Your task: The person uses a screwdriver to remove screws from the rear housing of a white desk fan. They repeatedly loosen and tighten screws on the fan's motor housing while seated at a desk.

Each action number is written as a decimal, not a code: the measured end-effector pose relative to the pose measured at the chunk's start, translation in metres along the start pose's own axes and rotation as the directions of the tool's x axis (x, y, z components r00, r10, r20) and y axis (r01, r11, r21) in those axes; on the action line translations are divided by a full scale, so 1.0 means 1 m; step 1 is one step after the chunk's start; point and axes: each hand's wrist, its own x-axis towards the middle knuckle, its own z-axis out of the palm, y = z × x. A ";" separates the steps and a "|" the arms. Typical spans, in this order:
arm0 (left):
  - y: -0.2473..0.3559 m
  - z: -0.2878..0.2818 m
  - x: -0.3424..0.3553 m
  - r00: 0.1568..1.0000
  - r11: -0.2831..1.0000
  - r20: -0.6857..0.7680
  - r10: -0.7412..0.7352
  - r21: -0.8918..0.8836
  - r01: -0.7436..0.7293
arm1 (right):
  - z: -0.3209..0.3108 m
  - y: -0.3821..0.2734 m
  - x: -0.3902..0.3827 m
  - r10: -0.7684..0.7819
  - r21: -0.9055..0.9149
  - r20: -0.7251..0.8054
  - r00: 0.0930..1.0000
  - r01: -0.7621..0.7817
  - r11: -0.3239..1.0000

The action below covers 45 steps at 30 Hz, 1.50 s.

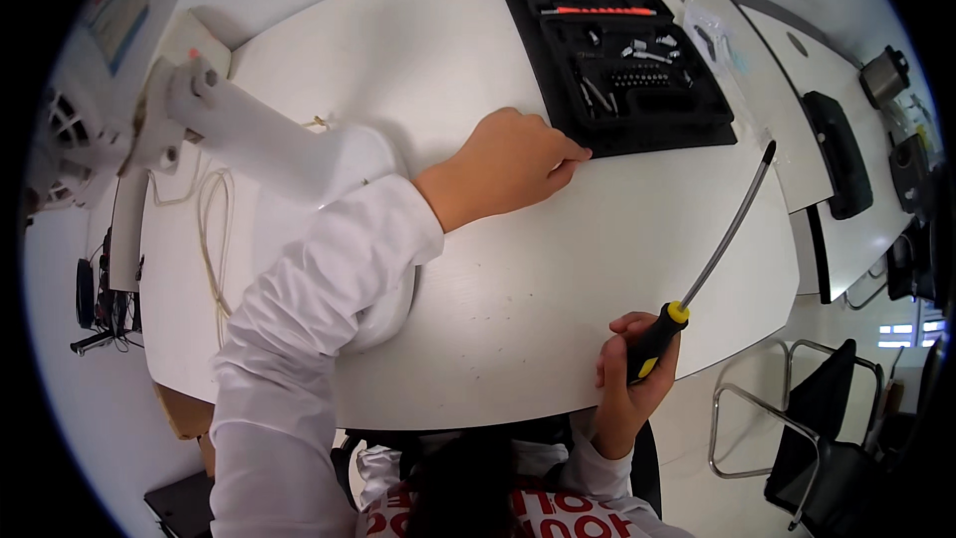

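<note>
Our right hand point(629, 401) grips the screwdriver point(680, 315) by its handle on the near side of the case point(637, 75), the tip just off the case's near right corner. Our left hand point(513, 161), at the near left corner, meets the mat point(539, 40) beneath; whether it grips, we cannot tell. Left of the case stands the fan point(274, 144).
</note>
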 end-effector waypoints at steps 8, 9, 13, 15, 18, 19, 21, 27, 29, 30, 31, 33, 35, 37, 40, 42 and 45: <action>0.037 -0.108 -0.030 0.989 0.985 -0.005 0.148 0.090 -0.147 | 0.009 -0.003 -0.002 -0.050 0.097 -0.107 0.993 0.060 0.993; 0.050 -0.130 -0.043 0.994 0.989 0.051 0.098 0.103 -0.103 | 0.009 -0.003 -0.003 -0.047 0.106 -0.104 0.993 0.058 0.993; 0.074 -0.172 -0.116 0.959 0.931 0.093 0.268 0.232 -0.282 | -0.004 0.006 0.004 -0.095 0.087 -0.029 0.995 0.097 0.991; 0.092 -0.190 -0.156 0.957 0.921 -0.064 0.283 0.296 -0.252 | -0.003 0.005 0.005 -0.152 0.142 -0.021 0.988 0.154 0.978; 0.097 -0.229 -0.196 0.914 0.937 -0.306 0.266 0.306 -0.170 | 0.004 -0.015 0.003 -0.343 -0.002 -0.062 0.937 0.343 0.939; 0.101 -0.242 -0.209 0.888 0.941 -0.396 0.235 0.321 -0.106 | 0.009 -0.026 0.002 -0.384 0.027 -0.065 0.921 0.386 0.922; 0.103 -0.265 -0.243 0.821 0.934 -0.521 0.231 0.356 -0.037 | 0.029 -0.070 -0.003 -0.501 -0.058 -0.022 0.865 0.499 0.865; 0.071 -0.254 -0.231 0.553 0.938 -0.814 0.178 0.311 0.156 | 0.066 -0.186 -0.019 -0.772 -0.282 -0.148 0.618 0.722 0.631; 0.060 -0.253 -0.229 0.511 0.925 -0.855 0.087 0.260 0.278 | 0.061 -0.203 -0.009 -0.824 -0.259 -0.067 0.563 0.788 0.559; 0.053 -0.254 -0.228 0.502 0.921 -0.863 0.053 0.237 0.310 | 0.061 -0.207 -0.002 -0.845 -0.249 -0.056 0.532 0.812 0.528; 0.046 -0.254 -0.227 0.505 0.920 -0.863 0.026 0.218 0.324 | 0.064 -0.209 0.005 -0.874 -0.234 -0.096 0.477 0.842 0.485; 0.042 -0.255 -0.224 0.525 0.919 -0.851 0.005 0.210 0.333 | 0.069 -0.213 0.014 -0.898 -0.235 -0.196 0.393 0.871 0.432; 0.038 -0.257 -0.221 0.548 0.917 -0.835 0.049 0.256 0.306 | 0.083 -0.215 0.018 -0.897 -0.253 -0.302 0.323 0.880 0.402; 0.034 -0.259 -0.215 0.600 0.925 -0.796 0.079 0.283 0.253 | 0.099 -0.210 0.024 -0.880 -0.249 -0.411 0.240 0.898 0.361; 0.031 -0.249 -0.198 0.625 0.939 -0.775 0.087 0.273 0.208 | 0.106 -0.196 0.027 -0.812 -0.141 -0.534 0.235 0.922 0.360; 0.029 -0.243 -0.183 0.633 0.936 -0.764 0.127 0.303 0.179 | 0.120 -0.194 0.025 -0.762 -0.103 -0.615 0.203 0.937 0.333; 0.030 -0.255 -0.166 0.632 0.941 -0.763 0.136 0.300 0.159 | 0.118 -0.187 0.034 -0.810 -0.280 -0.585 0.047 0.925 0.256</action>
